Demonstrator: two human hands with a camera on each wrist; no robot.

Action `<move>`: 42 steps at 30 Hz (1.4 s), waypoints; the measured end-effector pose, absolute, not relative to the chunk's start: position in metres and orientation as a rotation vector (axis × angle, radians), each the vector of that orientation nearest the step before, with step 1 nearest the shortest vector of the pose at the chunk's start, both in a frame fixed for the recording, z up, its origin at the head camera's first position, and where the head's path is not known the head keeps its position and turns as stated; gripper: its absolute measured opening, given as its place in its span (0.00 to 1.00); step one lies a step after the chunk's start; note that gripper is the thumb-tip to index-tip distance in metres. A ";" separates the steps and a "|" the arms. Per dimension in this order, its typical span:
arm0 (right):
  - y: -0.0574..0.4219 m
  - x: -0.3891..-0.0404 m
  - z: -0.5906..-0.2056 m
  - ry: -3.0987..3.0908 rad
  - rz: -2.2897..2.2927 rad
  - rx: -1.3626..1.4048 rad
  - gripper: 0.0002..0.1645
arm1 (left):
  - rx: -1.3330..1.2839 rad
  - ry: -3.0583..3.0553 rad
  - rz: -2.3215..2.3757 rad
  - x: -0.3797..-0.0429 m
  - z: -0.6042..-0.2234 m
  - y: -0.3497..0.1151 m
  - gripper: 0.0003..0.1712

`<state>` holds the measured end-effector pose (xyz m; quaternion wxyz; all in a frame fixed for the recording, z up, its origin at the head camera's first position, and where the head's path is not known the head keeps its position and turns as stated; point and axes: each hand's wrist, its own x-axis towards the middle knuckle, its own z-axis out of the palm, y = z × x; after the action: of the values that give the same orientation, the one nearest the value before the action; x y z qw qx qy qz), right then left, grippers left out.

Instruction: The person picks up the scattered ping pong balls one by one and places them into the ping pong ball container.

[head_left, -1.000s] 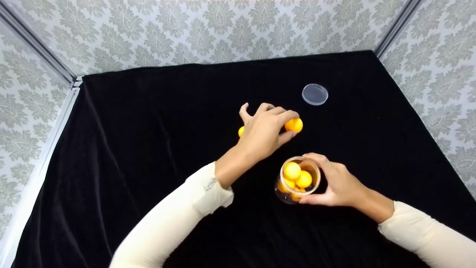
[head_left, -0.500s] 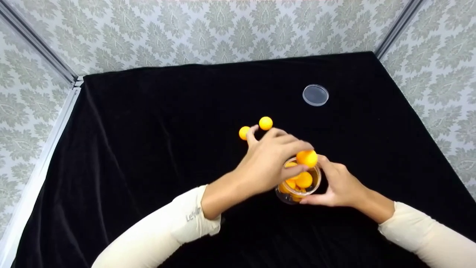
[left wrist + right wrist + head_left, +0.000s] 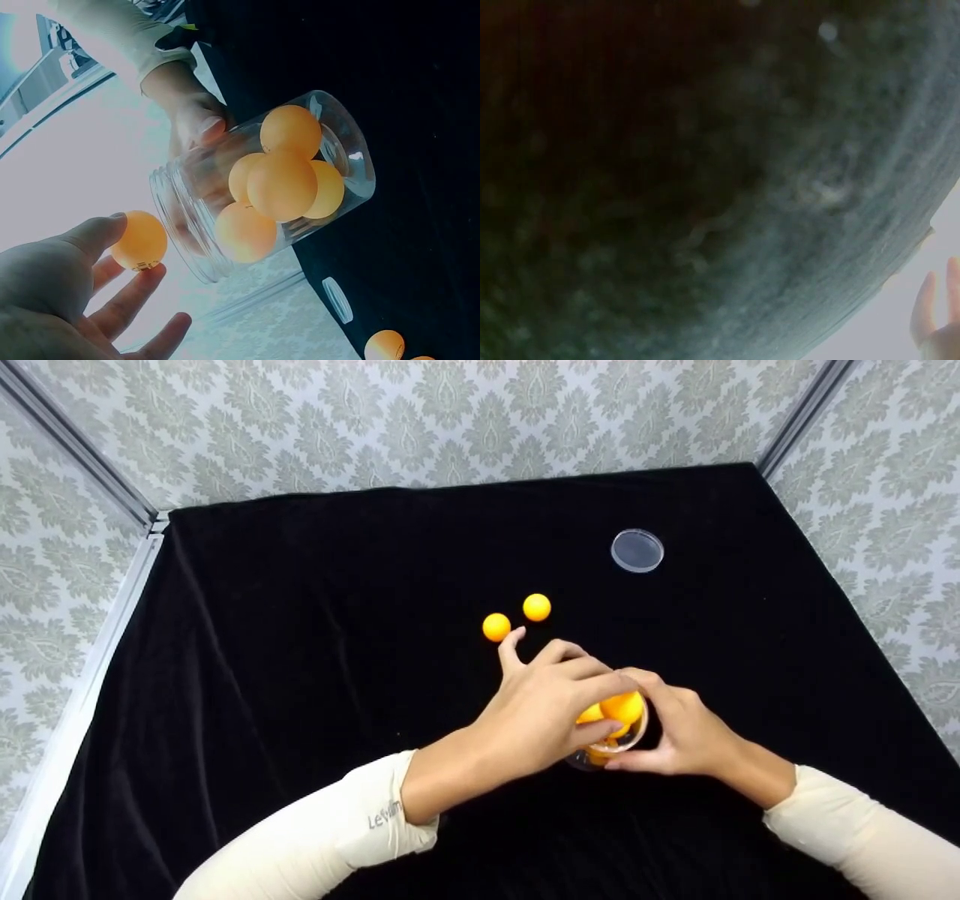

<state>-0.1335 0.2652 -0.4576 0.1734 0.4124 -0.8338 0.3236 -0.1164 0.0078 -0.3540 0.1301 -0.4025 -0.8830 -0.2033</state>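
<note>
My left hand [image 3: 551, 709] pinches an orange ping-pong ball [image 3: 139, 241] between thumb and fingers, just over the mouth of a clear plastic jar [image 3: 196, 225]. In the left wrist view that ball is apart from the threaded rim, and several more orange balls [image 3: 282, 186] lie inside the jar. My right hand [image 3: 679, 727] grips the jar round its side; in the head view the left hand hides part of the opening. Two loose balls, one nearer the left hand [image 3: 496, 627] and one farther back [image 3: 536, 607], rest on the cloth. A blurred close surface fills most of the right wrist view.
A round clear lid [image 3: 637, 550] lies toward the back right of the black cloth [image 3: 337, 585] covering the table. Patterned wall panels [image 3: 465, 427] stand behind and at both sides, with metal frame posts [image 3: 802, 416] at the corners.
My left hand has carried the ball from beyond the jar toward me and down to its mouth, uncovering the two loose balls. The right hand and jar have stayed in place.
</note>
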 end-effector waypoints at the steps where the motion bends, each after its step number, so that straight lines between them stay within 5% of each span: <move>1: 0.265 -0.133 -0.458 -2.366 0.917 1.167 0.61 | -1.172 -2.561 -0.590 -0.116 -0.354 0.008 0.22; 42: 0.264 -0.134 -0.457 -2.339 0.931 1.187 0.61 | -1.138 -2.520 -0.571 -0.112 -0.359 0.007 0.22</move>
<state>-0.1336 0.2640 -0.4572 0.1782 0.4195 -0.8270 0.3290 -0.1118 0.0068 -0.3586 0.1586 -0.3979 -0.8813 -0.1997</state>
